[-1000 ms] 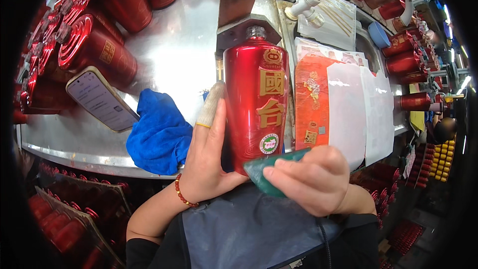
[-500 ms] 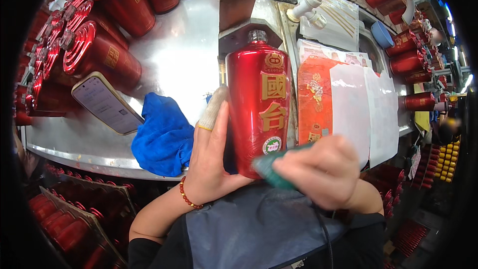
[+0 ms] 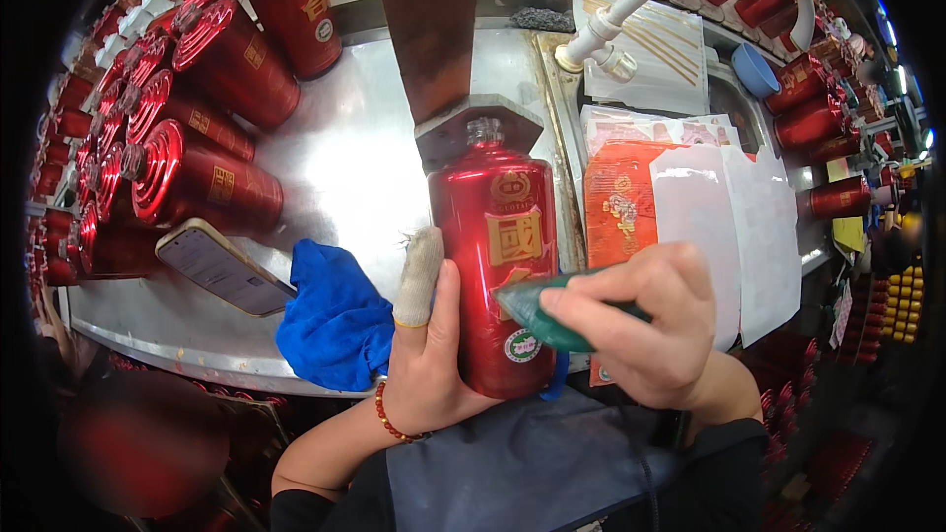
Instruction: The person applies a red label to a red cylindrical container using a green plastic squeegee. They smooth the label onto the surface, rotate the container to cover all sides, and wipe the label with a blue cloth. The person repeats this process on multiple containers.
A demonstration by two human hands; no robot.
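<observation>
A glossy red bottle [image 3: 463, 335] with gold characters and a round green-and-white label is in front of me, its clear neck pointing away. My left hand [image 3: 430, 365] grips its left side and lower end; one finger wears a beige knitted finger cover [image 3: 422, 276]. In my right hand [image 3: 645, 325] is a green scraper-like piece [image 3: 562, 320], pinched between thumb and fingers. Its tip lies against the bottle's front, covering part of the lower gold character. Behind the neck stands a dark angled metal holder [image 3: 512, 123] on a brown upright [image 3: 419, 30].
Left of the bottle lie a blue cloth [image 3: 335, 320] and a phone [image 3: 222, 266] on the metal table [image 3: 345, 148]. Several red bottles [image 3: 207, 187] crowd the left. To the right are an orange-red sheet [image 3: 621, 202], white sheets [image 3: 695, 227], a white tap [image 3: 601, 34] and a blue bowl [image 3: 754, 69].
The green scraper has moved up the bottle, from beside the round label to the lower gold character. The view has shifted, so the bottle appears lower. My left hand keeps its hold.
</observation>
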